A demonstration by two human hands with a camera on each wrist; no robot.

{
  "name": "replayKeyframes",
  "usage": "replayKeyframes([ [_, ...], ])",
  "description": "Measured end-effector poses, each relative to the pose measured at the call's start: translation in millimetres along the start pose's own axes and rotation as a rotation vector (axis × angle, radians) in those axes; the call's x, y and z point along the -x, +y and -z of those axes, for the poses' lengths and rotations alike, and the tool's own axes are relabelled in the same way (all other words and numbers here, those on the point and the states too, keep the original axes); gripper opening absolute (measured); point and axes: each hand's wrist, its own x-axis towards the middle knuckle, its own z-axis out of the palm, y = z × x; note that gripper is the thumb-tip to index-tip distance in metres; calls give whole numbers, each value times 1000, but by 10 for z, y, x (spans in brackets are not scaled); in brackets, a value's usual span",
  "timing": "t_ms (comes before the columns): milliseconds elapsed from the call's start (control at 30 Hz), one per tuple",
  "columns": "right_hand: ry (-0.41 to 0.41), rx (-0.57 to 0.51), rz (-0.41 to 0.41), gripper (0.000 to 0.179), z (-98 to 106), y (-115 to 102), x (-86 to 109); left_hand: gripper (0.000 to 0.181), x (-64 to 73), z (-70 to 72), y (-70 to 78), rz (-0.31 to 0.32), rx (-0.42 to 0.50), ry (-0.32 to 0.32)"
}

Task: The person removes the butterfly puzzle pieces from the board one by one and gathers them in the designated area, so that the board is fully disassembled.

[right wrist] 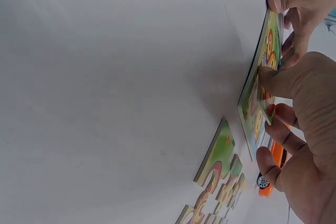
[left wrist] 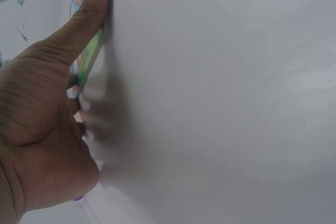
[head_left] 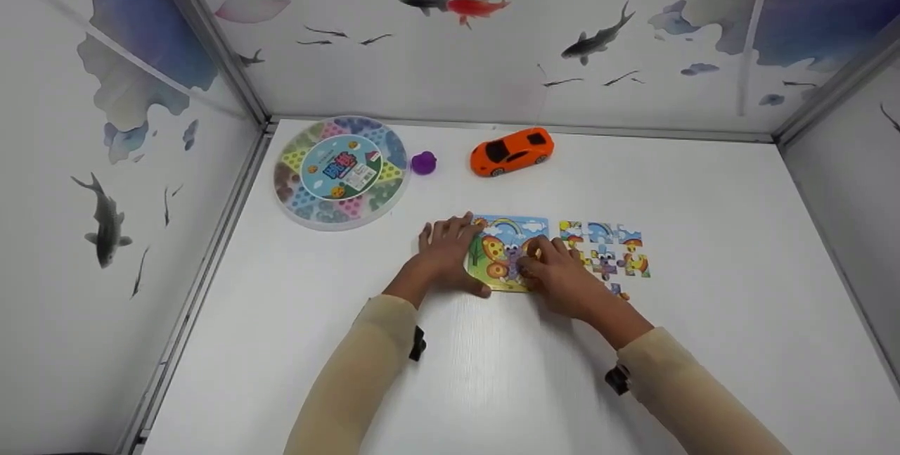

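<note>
A small jigsaw puzzle board (head_left: 517, 226) with a butterfly and rainbow picture lies flat on the white table. My left hand (head_left: 448, 258) holds it along its left side, thumb (left wrist: 86, 17) at the near edge and forefinger by the far corner. Over the board's right part, my right hand (head_left: 562, 278) pinches a puzzle piece (right wrist: 265, 102) between thumb and fingers. The piece is tilted in the right wrist view, close over the board; in the head view the fingers mostly hide it. Several loose puzzle pieces (head_left: 602, 233) lie in rows just right of the board.
Behind the hands lie an orange toy car (head_left: 517, 152), a small purple toy duck (head_left: 423, 162) and a round Chinese checkers box (head_left: 288, 152) at the back left. Printed wall panels (head_left: 485, 82) enclose the table (head_left: 450, 385) at the back and both sides.
</note>
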Motion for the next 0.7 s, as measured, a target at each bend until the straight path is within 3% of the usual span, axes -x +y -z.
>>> replayKeyframes([
  [333,-27,-67,26,29,47,9,26,127,-12,-10,-17,1,-1,-6],
  [500,0,-40,41,29,48,10,40,128,-8,-11,-21,-2,7,-4],
  [700,14,18,-1,37,46,63,88,128,-8,-7,-7,0,13,-4],
])
